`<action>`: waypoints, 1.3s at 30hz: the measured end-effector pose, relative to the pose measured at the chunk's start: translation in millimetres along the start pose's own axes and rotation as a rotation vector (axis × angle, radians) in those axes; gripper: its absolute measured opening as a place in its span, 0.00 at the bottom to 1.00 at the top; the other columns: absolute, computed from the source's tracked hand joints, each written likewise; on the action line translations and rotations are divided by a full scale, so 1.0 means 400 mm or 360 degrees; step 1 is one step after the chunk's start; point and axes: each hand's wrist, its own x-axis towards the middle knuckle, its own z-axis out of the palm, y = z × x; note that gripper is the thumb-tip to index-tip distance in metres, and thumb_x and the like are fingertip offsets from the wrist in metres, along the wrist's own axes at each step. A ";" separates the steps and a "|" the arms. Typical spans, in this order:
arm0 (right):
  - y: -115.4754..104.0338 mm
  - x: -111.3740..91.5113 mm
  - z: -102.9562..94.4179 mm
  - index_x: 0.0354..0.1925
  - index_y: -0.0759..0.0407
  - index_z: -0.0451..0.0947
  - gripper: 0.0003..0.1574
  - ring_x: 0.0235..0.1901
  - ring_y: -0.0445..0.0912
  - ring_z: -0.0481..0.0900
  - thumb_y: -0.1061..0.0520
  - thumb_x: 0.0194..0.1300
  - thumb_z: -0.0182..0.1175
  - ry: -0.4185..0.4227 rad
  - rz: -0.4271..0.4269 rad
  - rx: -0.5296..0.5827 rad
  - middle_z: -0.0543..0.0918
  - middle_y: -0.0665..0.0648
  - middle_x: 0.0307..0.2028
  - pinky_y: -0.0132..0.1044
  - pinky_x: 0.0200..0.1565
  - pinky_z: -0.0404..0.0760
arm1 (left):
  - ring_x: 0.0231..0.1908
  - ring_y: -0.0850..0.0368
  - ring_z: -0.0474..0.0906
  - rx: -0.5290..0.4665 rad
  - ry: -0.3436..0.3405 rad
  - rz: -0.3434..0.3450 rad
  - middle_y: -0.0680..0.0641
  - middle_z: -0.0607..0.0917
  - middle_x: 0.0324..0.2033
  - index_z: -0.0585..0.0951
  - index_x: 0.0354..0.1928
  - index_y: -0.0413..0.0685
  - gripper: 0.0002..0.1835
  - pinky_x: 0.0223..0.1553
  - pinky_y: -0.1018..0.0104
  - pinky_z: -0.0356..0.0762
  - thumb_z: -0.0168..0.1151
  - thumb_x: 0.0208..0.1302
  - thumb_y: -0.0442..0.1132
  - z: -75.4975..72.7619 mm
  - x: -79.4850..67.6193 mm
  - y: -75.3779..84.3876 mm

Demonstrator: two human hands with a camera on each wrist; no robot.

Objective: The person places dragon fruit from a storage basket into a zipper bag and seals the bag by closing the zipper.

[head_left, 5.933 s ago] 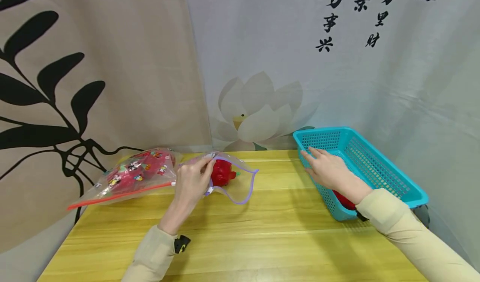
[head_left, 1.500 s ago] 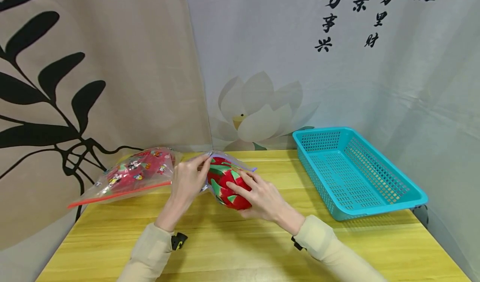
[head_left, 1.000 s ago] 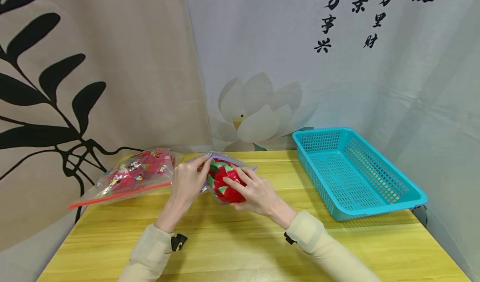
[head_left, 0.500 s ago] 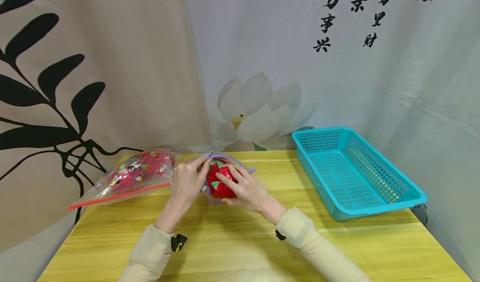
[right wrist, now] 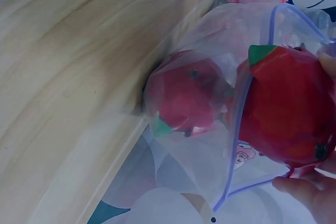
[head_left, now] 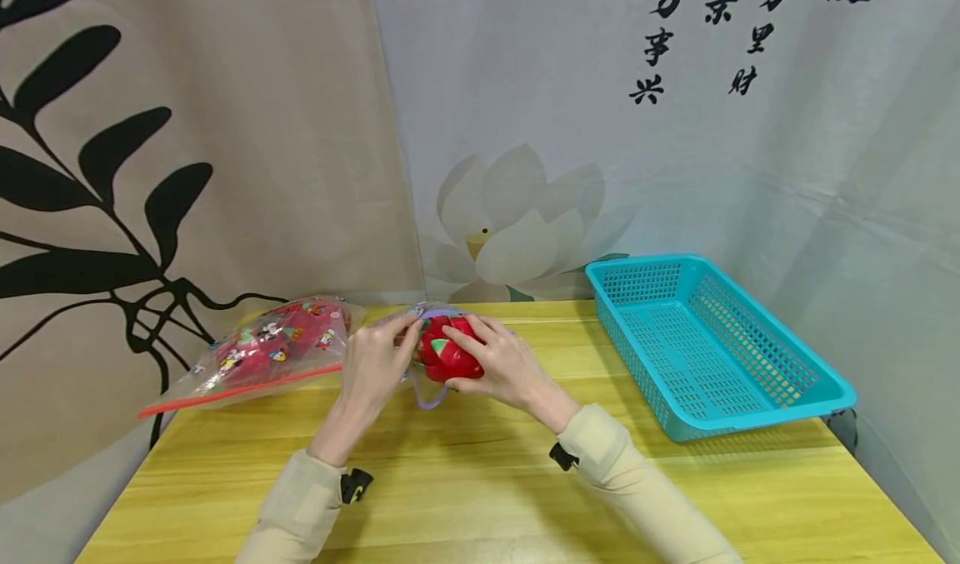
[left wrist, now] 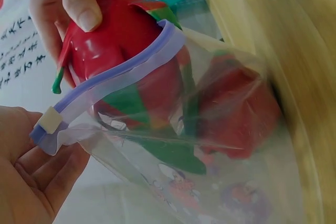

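Observation:
My left hand (head_left: 375,368) pinches the rim of a clear zip bag (head_left: 429,403) beside its white slider (left wrist: 50,120). The bag's mouth, edged in purple, gapes open toward the right. A shiny red dragon fruit (head_left: 448,351) with green-tipped scales is gripped from its right side by my right hand (head_left: 506,371). Its leading end is inside the bag, as the left wrist view shows, while the end near my right fingers is outside. Deeper in the bag lies another red fruit (left wrist: 236,108) with a green tip (right wrist: 161,126).
To the left lies a clear bag with a red zip (head_left: 277,347) and cartoon prints, with something reddish inside. A blue-green plastic basket (head_left: 660,381) stands at the right on the wooden table (head_left: 510,497). A printed curtain (head_left: 300,131) hangs behind.
My right hand went from the basket to the bag, bringing the dragon fruit; over the last second it pushed it leftward and farther into the mouth. My left hand stayed at the rim.

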 end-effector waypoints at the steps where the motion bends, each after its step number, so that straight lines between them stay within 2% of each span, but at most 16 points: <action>1: 0.000 0.001 -0.002 0.58 0.48 0.71 0.43 0.50 0.53 0.76 0.36 0.46 0.67 -0.0003 0.0006 0.0011 0.76 0.60 0.55 0.41 0.38 0.84 | 0.12 0.61 0.70 0.0002 -0.0001 -0.0003 0.41 0.87 0.27 0.85 0.34 0.39 0.08 0.12 0.76 0.62 0.63 0.56 0.37 0.000 0.000 0.000; 16: -0.002 0.014 -0.035 0.58 0.49 0.72 0.41 0.47 0.51 0.76 0.37 0.47 0.67 -0.0072 0.0124 0.0165 0.77 0.58 0.53 0.41 0.40 0.83 | 0.15 0.56 0.79 -0.0020 -0.0018 -0.0022 0.41 0.87 0.26 0.85 0.35 0.39 0.09 0.12 0.74 0.66 0.62 0.58 0.37 -0.005 0.000 -0.013; 22: -0.003 0.021 -0.046 0.58 0.50 0.72 0.41 0.46 0.51 0.77 0.38 0.47 0.67 -0.0047 0.0152 0.0208 0.78 0.56 0.53 0.40 0.40 0.83 | 0.11 0.61 0.72 0.0000 -0.0006 -0.0027 0.41 0.87 0.26 0.85 0.36 0.39 0.09 0.10 0.74 0.61 0.62 0.58 0.37 -0.008 0.001 -0.014; 27: -0.012 0.016 -0.034 0.59 0.50 0.71 0.41 0.47 0.52 0.77 0.37 0.47 0.67 -0.0014 0.0127 0.0132 0.78 0.59 0.53 0.40 0.39 0.83 | 0.13 0.59 0.76 0.0003 0.0008 -0.0024 0.41 0.87 0.25 0.85 0.34 0.39 0.08 0.11 0.74 0.63 0.62 0.58 0.37 -0.010 0.002 -0.013; 30: -0.019 0.007 -0.013 0.58 0.50 0.72 0.41 0.49 0.52 0.76 0.36 0.47 0.66 0.0027 0.0071 0.0058 0.77 0.59 0.53 0.40 0.39 0.84 | 0.11 0.60 0.73 -0.0006 0.0009 -0.0028 0.41 0.87 0.24 0.85 0.34 0.39 0.08 0.10 0.74 0.62 0.62 0.58 0.37 -0.011 0.002 -0.012; 35: -0.034 -0.007 0.024 0.57 0.51 0.73 0.41 0.52 0.52 0.75 0.35 0.47 0.66 0.0144 -0.0035 -0.0050 0.77 0.59 0.52 0.40 0.39 0.84 | 0.08 0.66 0.62 0.0002 0.0027 -0.0019 0.42 0.87 0.23 0.85 0.34 0.38 0.09 0.09 0.76 0.56 0.63 0.57 0.38 -0.010 0.001 -0.011; 39: -0.045 -0.011 0.041 0.56 0.52 0.73 0.41 0.52 0.51 0.75 0.35 0.46 0.67 0.0197 -0.0074 -0.0114 0.77 0.60 0.52 0.39 0.39 0.84 | 0.08 0.68 0.57 0.0011 0.0049 -0.0004 0.42 0.87 0.23 0.85 0.34 0.38 0.09 0.09 0.77 0.54 0.63 0.57 0.38 -0.008 0.001 -0.013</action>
